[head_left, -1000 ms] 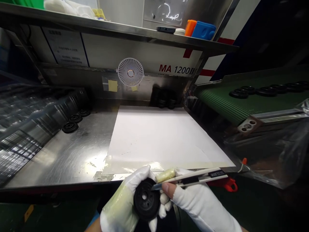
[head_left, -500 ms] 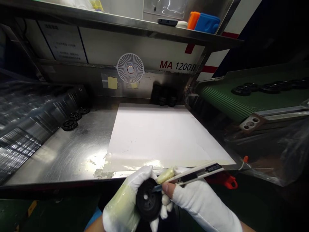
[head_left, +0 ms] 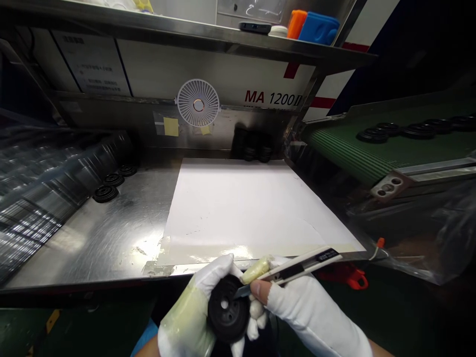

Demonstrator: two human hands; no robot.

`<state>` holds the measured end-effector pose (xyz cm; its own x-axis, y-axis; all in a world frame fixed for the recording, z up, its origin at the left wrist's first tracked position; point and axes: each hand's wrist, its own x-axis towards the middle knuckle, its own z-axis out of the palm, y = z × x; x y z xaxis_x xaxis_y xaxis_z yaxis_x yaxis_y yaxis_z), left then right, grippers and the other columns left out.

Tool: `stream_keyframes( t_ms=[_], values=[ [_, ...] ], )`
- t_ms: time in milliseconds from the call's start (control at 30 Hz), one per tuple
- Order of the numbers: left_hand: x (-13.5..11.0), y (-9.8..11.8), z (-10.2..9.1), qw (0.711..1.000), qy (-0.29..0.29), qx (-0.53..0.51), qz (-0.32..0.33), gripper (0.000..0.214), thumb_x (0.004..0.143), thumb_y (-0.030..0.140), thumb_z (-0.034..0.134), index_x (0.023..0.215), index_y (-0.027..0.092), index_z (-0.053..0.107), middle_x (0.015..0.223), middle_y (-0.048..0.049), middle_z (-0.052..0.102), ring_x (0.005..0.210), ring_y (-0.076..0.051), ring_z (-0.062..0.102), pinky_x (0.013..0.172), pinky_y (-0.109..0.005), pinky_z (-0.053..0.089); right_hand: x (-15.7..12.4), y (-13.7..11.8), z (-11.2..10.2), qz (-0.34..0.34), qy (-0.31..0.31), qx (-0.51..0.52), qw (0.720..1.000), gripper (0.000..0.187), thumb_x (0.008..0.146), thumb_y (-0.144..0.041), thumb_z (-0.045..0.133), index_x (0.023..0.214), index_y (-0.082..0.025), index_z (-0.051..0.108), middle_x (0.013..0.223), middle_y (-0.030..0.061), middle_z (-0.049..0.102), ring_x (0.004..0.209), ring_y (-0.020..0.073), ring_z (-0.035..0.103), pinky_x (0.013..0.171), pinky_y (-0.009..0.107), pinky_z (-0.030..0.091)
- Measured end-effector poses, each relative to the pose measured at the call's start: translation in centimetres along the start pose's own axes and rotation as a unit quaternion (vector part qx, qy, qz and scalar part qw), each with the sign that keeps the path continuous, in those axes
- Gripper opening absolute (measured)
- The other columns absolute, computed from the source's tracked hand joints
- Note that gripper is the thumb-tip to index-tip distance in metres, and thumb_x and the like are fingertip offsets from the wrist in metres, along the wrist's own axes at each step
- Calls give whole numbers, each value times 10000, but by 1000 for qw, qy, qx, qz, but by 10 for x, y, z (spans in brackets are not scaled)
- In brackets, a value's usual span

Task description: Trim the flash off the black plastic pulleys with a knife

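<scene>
**L hand** (head_left: 188,302) is gripping a black moulded rubber part (head_left: 227,310) low in view, just in front of the edge of the surface, central hole facing the camera. R hand (head_left: 312,312) is pinching a snap-off utility knife (head_left: 297,267) between thumb and fingers, w/ the blade (head_left: 241,292) resting against the upper rim of the part. Both hands are holding closed on their items (white gloves; L glove stained pale yellow-green, R thumb tip bare). Pale yellow wrap (head_left: 256,270) is sitting beside the knife body, exact nature unclear.

Stainless steel surface (head_left: 104,233) is carrying a white sheet (head_left: 238,213), its near edge just beyond the knife. Three black rubber rings (head_left: 111,184) are lying in a row at L, next to clear plastic sheeting (head_left: 48,198). More black parts (head_left: 251,144) are standing at the back wall, behind the sheet. At R, a green conveyor belt (head_left: 345,153) is carrying a row of black discs (head_left: 409,131). Small white fan (head_left: 198,102) is mounted on the panel above, under a steel shelf (head_left: 186,37) holding a blue plastic jug (head_left: 319,29). Red-orange handle (head_left: 353,280) is showing below the knife.
</scene>
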<state>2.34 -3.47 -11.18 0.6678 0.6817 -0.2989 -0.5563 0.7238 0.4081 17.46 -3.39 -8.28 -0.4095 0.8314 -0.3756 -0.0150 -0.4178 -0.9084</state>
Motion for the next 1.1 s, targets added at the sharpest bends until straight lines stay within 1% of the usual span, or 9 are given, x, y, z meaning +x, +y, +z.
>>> stream_keyframes(
  t_ms=[133,200,300,367,433,500,667,933,1100],
  values=[
    [-4,6,5,999,-16,21,35,586,851,571,286,824,78,602,691,-126,594,624,-199,610,397,-219,452,-1,-2,0,-31,-13,91,995,345,756,-440,631,624,-121,639,583,50,635,563,151,599,600,279,455],
    [-7,8,6,994,-2,43,100,545,829,581,358,906,98,599,784,-140,627,739,-234,630,573,-308,521,-1,-7,0,-87,13,123,988,305,752,-432,639,680,-136,656,592,37,629,565,152,586,589,289,463],
    [-10,9,4,977,37,146,154,466,716,376,665,1108,146,562,971,-129,647,911,-262,613,864,-419,453,-1,-11,0,-137,109,150,973,257,673,-395,723,769,-161,678,644,18,638,592,128,556,579,261,473],
    [-10,9,-1,948,101,246,173,447,685,219,700,1115,178,583,1030,-102,648,970,-249,594,925,-400,409,-1,-10,1,-126,150,160,968,286,601,-377,777,759,-163,672,603,4,623,547,115,546,518,238,468],
    [-7,9,-6,916,156,308,202,324,720,182,657,1043,187,643,1028,-82,658,993,-231,584,932,-361,403,1,-5,2,-114,166,169,965,317,548,-378,809,720,-163,651,535,-15,590,480,111,542,438,225,449],
    [-5,7,-10,907,163,314,227,329,720,166,650,1046,209,661,1026,-65,665,1013,-224,577,935,-339,401,4,1,4,-105,169,172,965,342,522,-396,822,679,-162,627,508,-24,579,436,107,542,387,211,433],
    [-5,0,-9,927,142,250,242,621,649,79,676,1224,275,545,878,-29,686,815,-178,622,781,-289,473,13,17,1,-66,112,102,986,336,583,-444,780,639,-137,655,501,6,595,413,118,555,389,230,455],
    [-4,-5,-6,922,163,230,264,551,611,45,690,1096,302,642,777,7,667,753,-139,616,760,-234,467,16,29,-4,-63,73,94,991,274,603,-426,769,552,-182,653,495,-6,586,484,135,572,537,278,516],
    [-7,-3,-3,942,140,169,253,541,626,27,663,1099,289,642,773,-12,665,707,-150,607,708,-265,489,16,32,1,-36,75,113,990,371,615,-478,749,714,-129,671,536,22,612,471,171,605,472,315,525]
  ],
)
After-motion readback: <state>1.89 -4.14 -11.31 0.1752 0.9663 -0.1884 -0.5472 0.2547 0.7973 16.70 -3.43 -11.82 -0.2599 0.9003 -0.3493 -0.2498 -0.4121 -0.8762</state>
